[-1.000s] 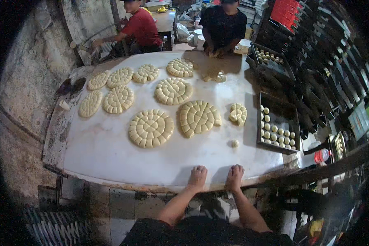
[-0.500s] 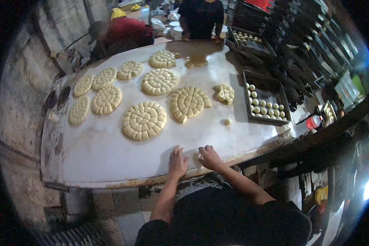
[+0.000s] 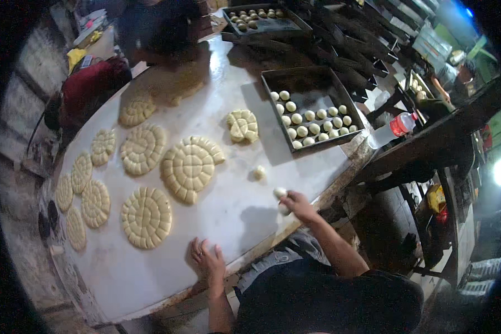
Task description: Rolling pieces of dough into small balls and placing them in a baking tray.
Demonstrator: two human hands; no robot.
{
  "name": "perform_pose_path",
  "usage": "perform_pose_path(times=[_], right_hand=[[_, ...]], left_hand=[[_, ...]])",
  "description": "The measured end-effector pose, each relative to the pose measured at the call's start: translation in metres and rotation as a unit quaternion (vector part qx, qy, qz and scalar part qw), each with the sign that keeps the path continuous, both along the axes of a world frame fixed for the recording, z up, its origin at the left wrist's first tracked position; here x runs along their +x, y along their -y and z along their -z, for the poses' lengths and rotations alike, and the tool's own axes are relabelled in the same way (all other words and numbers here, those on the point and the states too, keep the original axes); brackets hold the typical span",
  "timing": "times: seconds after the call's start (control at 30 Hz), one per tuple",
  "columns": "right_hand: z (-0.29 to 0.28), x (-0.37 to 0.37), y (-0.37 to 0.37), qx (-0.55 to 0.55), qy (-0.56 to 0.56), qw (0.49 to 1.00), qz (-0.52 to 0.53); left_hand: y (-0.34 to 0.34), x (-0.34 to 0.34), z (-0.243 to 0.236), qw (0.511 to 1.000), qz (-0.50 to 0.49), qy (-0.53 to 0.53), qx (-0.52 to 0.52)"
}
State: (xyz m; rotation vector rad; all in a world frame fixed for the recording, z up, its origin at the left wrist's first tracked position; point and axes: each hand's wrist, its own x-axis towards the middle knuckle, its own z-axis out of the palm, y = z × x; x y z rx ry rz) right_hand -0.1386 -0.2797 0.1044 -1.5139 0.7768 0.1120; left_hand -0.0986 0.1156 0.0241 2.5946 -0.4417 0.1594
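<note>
My right hand (image 3: 300, 209), near the front edge of the table, is closed on a dough ball (image 3: 280, 192). A second pale lump (image 3: 284, 210) shows at its fingers. My left hand (image 3: 208, 257) lies on the pale tabletop (image 3: 228, 222) with fingers apart, holding nothing. Beyond my right hand sits a small loose dough piece (image 3: 259, 173). Farther off lies a partly pulled-apart scored dough round (image 3: 242, 126). To the right, a dark metal tray (image 3: 323, 92) holds several rows of dough balls (image 3: 315, 128).
Scored dough rounds (image 3: 146, 217) cover the left and middle of the table, one large round (image 3: 192, 168) having a gap in its rim. Another tray of dough balls (image 3: 261, 23) stands at the far end. People (image 3: 94, 89) are across the table. A bottle (image 3: 395, 129) lies right of the tray.
The view has swung to the right. My right hand has moved away from my left, toward the tray, with dough lifted in its fingers. My left hand stays at the table's near side.
</note>
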Motion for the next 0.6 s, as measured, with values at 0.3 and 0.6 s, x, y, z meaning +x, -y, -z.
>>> perform_pose_path(times=[0.3, 0.6], right_hand=[[-0.025, 0.192, 0.279, -0.390, 0.127, 0.900, 0.150], [0.013, 0.273, 0.352, -0.386, -0.068, 0.919, 0.030]], left_hand=[[0.253, 0.145, -0.058, 0.993, 0.052, -0.025, -0.104], [0.544, 0.263, -0.094, 0.953, 0.301, 0.015, -0.003]])
